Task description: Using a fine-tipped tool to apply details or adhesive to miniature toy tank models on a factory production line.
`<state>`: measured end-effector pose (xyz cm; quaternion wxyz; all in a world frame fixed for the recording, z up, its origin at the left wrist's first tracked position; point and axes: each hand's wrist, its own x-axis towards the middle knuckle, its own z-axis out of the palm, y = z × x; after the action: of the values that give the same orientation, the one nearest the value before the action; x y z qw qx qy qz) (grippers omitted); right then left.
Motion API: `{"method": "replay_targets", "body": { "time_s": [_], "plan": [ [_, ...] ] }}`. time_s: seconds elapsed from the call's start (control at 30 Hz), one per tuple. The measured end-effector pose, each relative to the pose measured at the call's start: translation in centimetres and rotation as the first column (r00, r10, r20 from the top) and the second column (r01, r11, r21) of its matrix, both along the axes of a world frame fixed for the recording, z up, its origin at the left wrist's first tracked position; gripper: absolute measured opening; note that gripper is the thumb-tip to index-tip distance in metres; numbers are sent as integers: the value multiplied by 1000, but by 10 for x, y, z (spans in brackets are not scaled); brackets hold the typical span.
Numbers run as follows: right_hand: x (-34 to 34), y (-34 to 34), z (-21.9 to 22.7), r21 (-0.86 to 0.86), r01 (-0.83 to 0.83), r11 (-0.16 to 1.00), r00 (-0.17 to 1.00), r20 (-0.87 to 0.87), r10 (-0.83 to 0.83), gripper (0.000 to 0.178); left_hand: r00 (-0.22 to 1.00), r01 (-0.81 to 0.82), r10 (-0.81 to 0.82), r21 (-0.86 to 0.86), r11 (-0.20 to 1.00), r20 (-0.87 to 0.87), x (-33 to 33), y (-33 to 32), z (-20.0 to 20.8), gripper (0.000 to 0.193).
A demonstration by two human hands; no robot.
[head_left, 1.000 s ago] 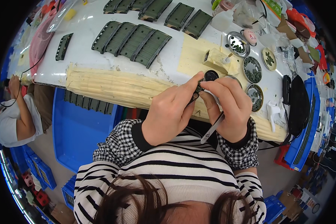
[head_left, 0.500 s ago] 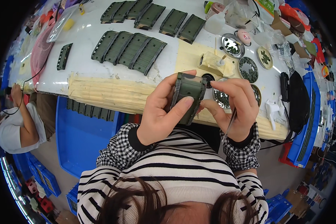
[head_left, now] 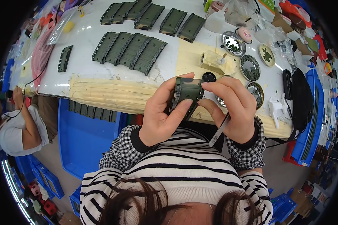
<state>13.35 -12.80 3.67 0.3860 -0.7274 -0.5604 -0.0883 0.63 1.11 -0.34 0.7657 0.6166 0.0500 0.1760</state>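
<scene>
A curved dark-green plastic piece point(head_left: 190, 91) with a camouflage patch and ribbed edges sits in my left hand point(head_left: 156, 114). The fingers wrap behind it, and the thumb presses on its face. My right hand point(head_left: 236, 108) has its index fingertip at the piece's right edge, the thumb just below. Tucked in that palm is a flat silver metal tool, seemingly tweezers point(head_left: 219, 132), its end sticking out toward my body. Whether a small part lies between the right fingertips is hidden. Just beyond the piece stands a small round black container point(head_left: 208, 77).
Several similar green pieces point(head_left: 139, 52) lie in rows on the white table point(head_left: 82, 41). To the right are dishes point(head_left: 249, 67) of small dark-green parts and a tape-covered block point(head_left: 216, 63). A blue bin point(head_left: 82, 150) stands below the padded edge point(head_left: 109, 92). Another person point(head_left: 20, 125) is at far left.
The green piece has tilted and moved slightly lower in my left hand. My right hand has shifted a little, and the metal tool now swings out to the left, more of it showing.
</scene>
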Motion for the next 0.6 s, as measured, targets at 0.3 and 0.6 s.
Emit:
{"method": "replay_targets", "body": {
  "time_s": [0.3,0.6],
  "plan": [
    [5,-16,8,68,125,990,966,-235,-105,46,992,116,-112,-76,990,56,5,3,-7,46],
    [36,-9,-8,23,378,926,914,-168,-369,25,978,159,-207,-678,718,10,9,4,-2,49]
  ]
}}
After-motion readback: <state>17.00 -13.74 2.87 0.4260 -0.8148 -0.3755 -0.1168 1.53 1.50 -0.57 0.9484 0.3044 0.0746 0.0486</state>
